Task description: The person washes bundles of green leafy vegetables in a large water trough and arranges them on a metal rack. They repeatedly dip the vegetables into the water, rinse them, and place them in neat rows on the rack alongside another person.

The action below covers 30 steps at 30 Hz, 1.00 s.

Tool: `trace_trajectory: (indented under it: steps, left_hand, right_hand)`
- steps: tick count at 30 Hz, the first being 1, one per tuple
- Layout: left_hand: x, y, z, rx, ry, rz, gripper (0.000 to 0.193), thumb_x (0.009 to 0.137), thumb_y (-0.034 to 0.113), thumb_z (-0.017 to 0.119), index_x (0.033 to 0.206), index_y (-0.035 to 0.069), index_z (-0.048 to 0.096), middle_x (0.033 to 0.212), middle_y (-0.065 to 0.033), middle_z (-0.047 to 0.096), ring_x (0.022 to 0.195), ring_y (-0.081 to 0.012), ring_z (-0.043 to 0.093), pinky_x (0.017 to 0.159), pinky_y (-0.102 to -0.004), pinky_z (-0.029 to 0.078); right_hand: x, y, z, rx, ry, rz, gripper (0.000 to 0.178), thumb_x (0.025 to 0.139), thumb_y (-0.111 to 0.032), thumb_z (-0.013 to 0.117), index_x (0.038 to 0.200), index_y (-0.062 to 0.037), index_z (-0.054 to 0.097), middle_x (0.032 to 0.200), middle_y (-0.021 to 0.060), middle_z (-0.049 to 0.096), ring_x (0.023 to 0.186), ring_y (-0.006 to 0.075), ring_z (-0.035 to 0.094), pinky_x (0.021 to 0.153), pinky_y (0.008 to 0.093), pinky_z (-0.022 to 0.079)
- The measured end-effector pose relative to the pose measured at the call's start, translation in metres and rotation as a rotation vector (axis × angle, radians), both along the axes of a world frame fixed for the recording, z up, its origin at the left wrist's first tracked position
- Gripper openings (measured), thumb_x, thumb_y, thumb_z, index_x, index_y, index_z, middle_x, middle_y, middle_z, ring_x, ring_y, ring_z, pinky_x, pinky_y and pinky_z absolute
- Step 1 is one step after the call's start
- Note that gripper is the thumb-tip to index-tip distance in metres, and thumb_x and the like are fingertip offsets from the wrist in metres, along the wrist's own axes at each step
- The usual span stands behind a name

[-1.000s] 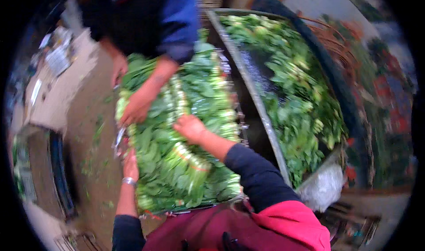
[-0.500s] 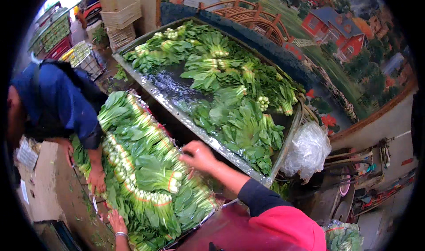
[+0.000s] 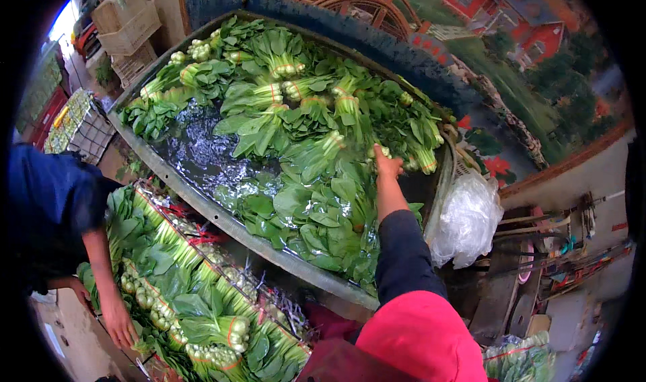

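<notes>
My right hand [image 3: 387, 162] reaches over the water-filled metal tank [image 3: 250, 239], its fingers closed around the pale stem end of a bok choy bunch [image 3: 372, 154]. Leaves and my fingers hide part of that bunch. Several bok choy bunches [image 3: 266, 96] tied with orange bands float around it, stems pointing various ways. My left hand is out of view. Nearer to me stands a long crate packed with rows of tied bok choy [image 3: 165, 230]. One loose-lying bunch [image 3: 225, 329] rests on top of those rows.
At the left a co-worker in a blue top [image 3: 57, 200] holds a hand [image 3: 118, 321] at the crate's outer side. A clear plastic bag [image 3: 465, 220] hangs by the tank's right end. Stacked baskets [image 3: 128, 28] stand beyond its left end. A painted mural [image 3: 498, 72] covers the back wall.
My right hand has gone from above the packed crate to a bunch in the tank and closed on it. My left hand has left the view. The view has shifted toward the tank.
</notes>
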<state>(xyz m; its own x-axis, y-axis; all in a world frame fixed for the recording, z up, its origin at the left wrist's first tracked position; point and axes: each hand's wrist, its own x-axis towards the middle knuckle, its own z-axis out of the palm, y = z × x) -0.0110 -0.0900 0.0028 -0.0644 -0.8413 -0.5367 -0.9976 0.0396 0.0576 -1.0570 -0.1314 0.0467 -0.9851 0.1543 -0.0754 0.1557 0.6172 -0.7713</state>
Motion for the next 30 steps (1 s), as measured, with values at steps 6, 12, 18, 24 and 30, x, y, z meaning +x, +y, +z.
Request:
trace_trajectory:
  steps: [6,12,18,24,30]
  left_hand:
    - [-0.054,-0.05,-0.023,0.066,0.028,-0.131,0.052,0.107,0.026,0.044,0.154,0.004,0.043,0.162,-0.0204,0.038,0.151,-0.0412,0.032,0.125,-0.0515,0.021]
    - [-0.005,0.011,-0.007,-0.037,0.022,-0.062,0.054,0.107,0.028,0.043,0.155,0.004,0.042,0.164,-0.0184,0.037,0.152,-0.0409,0.028,0.125,-0.0519,0.019]
    - [-0.081,0.005,0.012,-0.152,0.001,0.116,0.06,0.1,0.03,0.051,0.156,0.01,0.044,0.162,-0.0105,0.042,0.154,-0.0409,0.023,0.126,-0.0497,0.017]
    - [-0.078,0.042,0.004,-0.333,0.092,0.183,0.057,0.101,0.029,0.052,0.155,0.013,0.045,0.163,-0.0079,0.041,0.157,-0.0397,0.016,0.127,-0.0524,0.011]
    - [-0.087,0.053,0.007,-0.428,0.188,0.251,0.054,0.103,0.031,0.049,0.155,0.014,0.047,0.164,-0.0058,0.04,0.158,-0.0353,0.013,0.128,-0.0522,0.006]
  right_hand:
    - [-0.068,0.08,-0.063,0.09,-0.067,0.009,0.125,0.058,-0.059,0.09,0.152,0.0038,0.036,0.152,0.0283,0.045,0.14,0.0406,0.046,0.116,0.0469,0.039]
    - [0.009,0.047,0.016,0.339,0.125,0.239,0.101,0.057,-0.043,0.093,0.139,-0.0117,0.044,0.139,0.0219,0.048,0.129,0.0424,0.049,0.11,0.0498,0.043]
    - [0.075,0.094,0.201,0.711,0.763,1.012,0.072,0.057,-0.013,0.084,0.122,-0.0109,0.055,0.121,0.0145,0.055,0.113,0.0404,0.054,0.095,0.0497,0.05]
    - [0.318,0.05,0.338,0.914,0.931,1.725,0.064,0.053,-0.014,0.084,0.113,-0.0095,0.062,0.118,0.0162,0.054,0.112,0.0388,0.053,0.091,0.0485,0.048]
    - [0.557,0.004,0.223,1.099,1.236,2.319,0.055,0.068,-0.038,0.083,0.117,-0.0165,0.069,0.122,0.011,0.056,0.118,0.0302,0.051,0.098,0.0457,0.044]
